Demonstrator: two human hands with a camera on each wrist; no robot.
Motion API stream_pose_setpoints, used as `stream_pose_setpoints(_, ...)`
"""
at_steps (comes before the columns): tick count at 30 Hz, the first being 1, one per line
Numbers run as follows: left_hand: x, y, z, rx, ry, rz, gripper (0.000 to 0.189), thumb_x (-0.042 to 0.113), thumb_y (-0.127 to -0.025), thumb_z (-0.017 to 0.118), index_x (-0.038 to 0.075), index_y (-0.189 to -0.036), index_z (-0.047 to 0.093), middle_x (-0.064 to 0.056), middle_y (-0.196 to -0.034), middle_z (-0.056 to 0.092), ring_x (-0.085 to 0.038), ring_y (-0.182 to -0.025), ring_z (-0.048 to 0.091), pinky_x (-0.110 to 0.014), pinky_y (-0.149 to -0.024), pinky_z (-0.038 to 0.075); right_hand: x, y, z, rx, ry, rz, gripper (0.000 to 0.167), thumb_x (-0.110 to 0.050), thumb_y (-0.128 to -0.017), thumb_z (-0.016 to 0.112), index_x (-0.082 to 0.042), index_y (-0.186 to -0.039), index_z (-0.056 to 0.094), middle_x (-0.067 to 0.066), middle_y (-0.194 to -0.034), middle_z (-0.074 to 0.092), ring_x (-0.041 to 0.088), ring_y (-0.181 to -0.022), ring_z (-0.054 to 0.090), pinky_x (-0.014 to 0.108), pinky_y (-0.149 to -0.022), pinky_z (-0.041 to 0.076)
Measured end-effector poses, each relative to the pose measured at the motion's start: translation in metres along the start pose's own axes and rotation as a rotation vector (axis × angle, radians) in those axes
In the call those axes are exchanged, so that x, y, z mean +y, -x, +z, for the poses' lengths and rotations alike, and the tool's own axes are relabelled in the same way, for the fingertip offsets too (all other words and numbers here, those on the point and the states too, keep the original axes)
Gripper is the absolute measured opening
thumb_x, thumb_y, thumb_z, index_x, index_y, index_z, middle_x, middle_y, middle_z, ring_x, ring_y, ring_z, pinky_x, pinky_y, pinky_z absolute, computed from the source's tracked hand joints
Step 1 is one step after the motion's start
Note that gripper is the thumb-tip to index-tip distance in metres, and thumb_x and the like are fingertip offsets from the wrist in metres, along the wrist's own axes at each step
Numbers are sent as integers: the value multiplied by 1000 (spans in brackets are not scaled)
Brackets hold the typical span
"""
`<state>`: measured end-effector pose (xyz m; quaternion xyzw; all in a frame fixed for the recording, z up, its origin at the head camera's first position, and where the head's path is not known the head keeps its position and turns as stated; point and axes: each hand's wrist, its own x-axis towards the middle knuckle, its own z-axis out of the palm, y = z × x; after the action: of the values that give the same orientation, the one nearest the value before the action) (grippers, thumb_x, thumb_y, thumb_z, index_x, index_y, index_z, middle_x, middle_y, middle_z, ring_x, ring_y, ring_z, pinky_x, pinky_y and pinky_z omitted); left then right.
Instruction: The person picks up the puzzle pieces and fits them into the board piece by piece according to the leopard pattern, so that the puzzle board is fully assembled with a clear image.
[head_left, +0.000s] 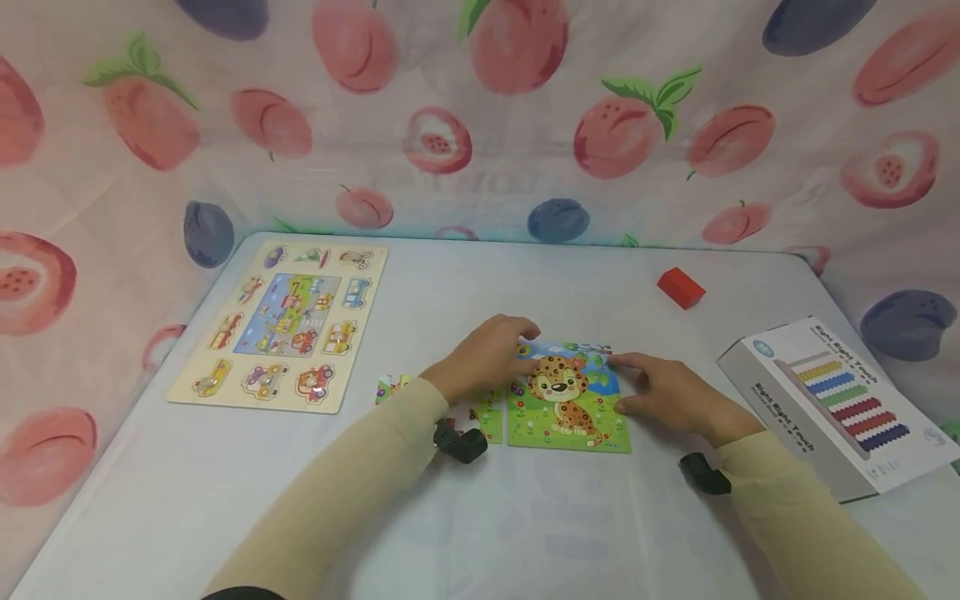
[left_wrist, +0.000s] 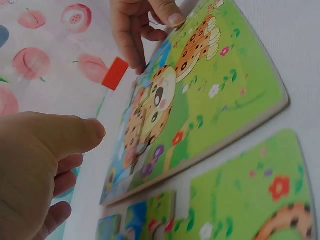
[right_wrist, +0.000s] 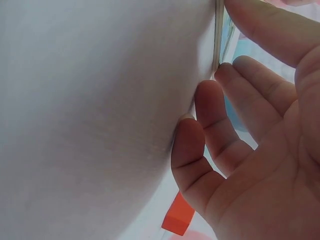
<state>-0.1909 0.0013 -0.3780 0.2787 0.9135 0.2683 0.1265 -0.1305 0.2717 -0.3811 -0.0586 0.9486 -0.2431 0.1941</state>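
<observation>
Head view | leopard puzzle (head_left: 570,417) lies between both hands | left hand (head_left: 483,354), ten o'clock, thumb spread from fingers; right hand (head_left: 671,396), three, spread at its edge | red block (head_left: 681,287) one-thirty, printed box (head_left: 840,408) three, vehicle board (head_left: 348,287) nine-thirty | left hand half hides second puzzle (head_left: 491,423), nine

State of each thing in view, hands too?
Leopard picture, flat, face up
Puzzle pieces, gaps showing, partly hidden
Vehicle board, flat, face up
Red block, lying apart
Printed box, lying, looks closed
Left hand, by picture, thumb extended
Right hand, touching picture's right edge
</observation>
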Motion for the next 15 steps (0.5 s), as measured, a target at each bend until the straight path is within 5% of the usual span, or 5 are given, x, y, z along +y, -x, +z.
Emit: stream_pose_setpoints(15, -24, 21, -17, 38, -5, -40, 48, 25, -95, 72, 8, -137, 58, -5, -134, 60, -23, -131, 48, -35, -108, 40, 0, -1, 0, 1, 4, -4, 76, -30, -86, 80, -9, -150, 45, 23, -132, 55, 38, -112, 52, 58, -94, 47)
